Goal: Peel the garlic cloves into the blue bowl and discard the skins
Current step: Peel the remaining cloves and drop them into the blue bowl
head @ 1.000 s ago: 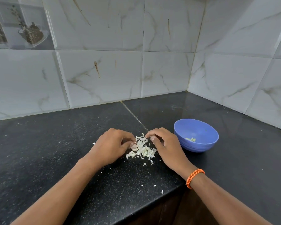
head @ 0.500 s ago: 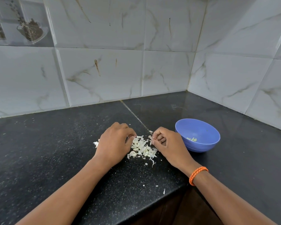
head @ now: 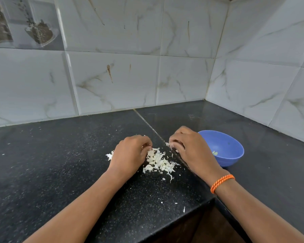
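Now both hands have drawn apart: left hand (head: 130, 152) and right hand (head: 191, 149) curled either side of the garlic skins (head: 158, 161) on the desk (head: 60, 172); contents unclear. Blue bowl (head: 225, 148) just right. Likely gathering skins.

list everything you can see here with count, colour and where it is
blue bowl: one, blue, on the counter right of the right hand, a few pale bits inside
garlic skins: one loose pile, white, on the counter between the two hands, with stray flakes to the left of the left hand and toward the counter's front edge
counter: one, black speckled stone, filling the lower view into the corner
wall tiles: many, white marbled, behind and to the right of the counter
wrist band: one, orange, on the right wrist
left hand: one, fingers curled at the pile's left edge
right hand: one, fingers curled at the pile's right edge, in front of the bowl
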### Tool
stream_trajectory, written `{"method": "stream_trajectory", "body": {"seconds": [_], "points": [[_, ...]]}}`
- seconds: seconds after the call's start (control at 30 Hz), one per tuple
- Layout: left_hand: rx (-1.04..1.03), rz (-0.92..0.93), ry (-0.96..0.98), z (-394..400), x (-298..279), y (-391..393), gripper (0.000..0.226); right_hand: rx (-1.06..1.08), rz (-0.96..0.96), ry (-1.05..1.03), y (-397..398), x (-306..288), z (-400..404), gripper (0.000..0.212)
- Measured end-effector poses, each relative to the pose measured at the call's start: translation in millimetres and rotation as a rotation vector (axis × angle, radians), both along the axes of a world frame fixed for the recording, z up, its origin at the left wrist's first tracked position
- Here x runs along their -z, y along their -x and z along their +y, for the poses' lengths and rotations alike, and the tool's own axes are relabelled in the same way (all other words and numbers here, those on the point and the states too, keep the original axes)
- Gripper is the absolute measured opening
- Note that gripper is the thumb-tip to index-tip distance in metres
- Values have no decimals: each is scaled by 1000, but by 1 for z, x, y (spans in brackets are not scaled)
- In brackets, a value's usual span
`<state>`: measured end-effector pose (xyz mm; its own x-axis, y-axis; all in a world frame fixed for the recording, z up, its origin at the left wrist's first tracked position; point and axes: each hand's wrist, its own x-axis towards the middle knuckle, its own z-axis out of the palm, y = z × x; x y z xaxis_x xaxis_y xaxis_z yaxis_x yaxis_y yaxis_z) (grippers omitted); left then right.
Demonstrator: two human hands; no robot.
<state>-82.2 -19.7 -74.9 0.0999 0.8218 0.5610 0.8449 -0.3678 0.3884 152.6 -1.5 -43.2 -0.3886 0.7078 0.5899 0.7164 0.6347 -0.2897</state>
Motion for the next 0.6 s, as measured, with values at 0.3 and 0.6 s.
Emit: {"method": "stream_trajectory", "body": {"seconds": [0.3,0.6], "points": [[8,-40,-58,-4,-2,-7,33,100,-85,-79,7,11,4,14],[215,-108,-9,-3,0,-11,30,72,229,111,13,12,-5,14]]}}
